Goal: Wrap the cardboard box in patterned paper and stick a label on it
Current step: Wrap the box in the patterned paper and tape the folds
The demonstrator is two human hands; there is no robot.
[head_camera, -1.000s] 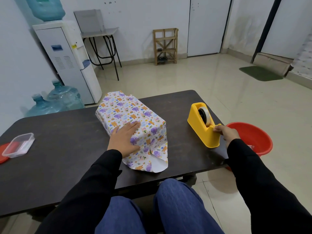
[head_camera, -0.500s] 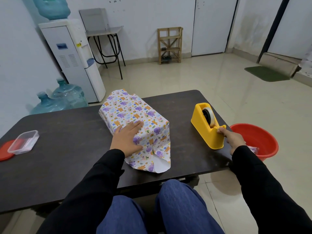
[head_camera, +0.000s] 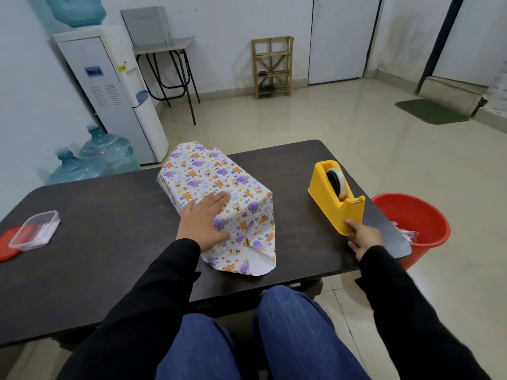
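Note:
The box wrapped in cartoon-animal patterned paper (head_camera: 219,185) lies at an angle in the middle of the dark table (head_camera: 109,242). Its near end is a loose folded flap showing the paper's white underside. My left hand (head_camera: 204,223) lies flat on the near part of its top, fingers straight, pressing the paper down. The yellow tape dispenser (head_camera: 336,196) stands to the right with its roll of clear tape. My right hand (head_camera: 362,237) is at the dispenser's near end below the cutter, thumb against the yellow plastic. I cannot make out any tape between its fingers.
A clear plastic container (head_camera: 35,229) on a red lid sits at the table's left edge. A red bucket (head_camera: 411,223) with paper scraps stands on the floor beside the table's right end. A water dispenser (head_camera: 109,91) and spare bottles stand behind.
My right hand has slid from the dispenser's cutter down to its near base. My left hand stays pressed on the wrapped box.

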